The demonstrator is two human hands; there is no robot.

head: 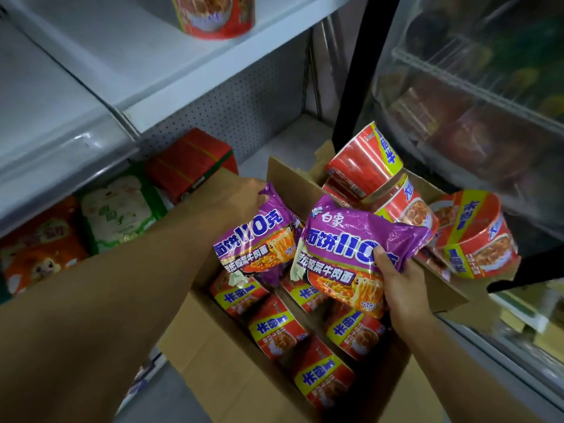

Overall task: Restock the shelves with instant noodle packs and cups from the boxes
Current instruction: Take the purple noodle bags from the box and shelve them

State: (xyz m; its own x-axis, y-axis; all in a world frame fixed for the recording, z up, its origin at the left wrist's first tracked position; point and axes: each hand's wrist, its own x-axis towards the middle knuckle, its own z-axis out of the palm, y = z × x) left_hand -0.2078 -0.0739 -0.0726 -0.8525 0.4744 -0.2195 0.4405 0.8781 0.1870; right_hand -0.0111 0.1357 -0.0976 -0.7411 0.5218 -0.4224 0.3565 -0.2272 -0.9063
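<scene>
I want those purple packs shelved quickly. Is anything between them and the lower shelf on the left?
Nothing visible blocks the way. Left hand and right hand each hold a purple pack above the box; the lower shelf lies open.

Both purple noodle packs (259, 236) (351, 245) read "110"; the right one "白象".
</scene>
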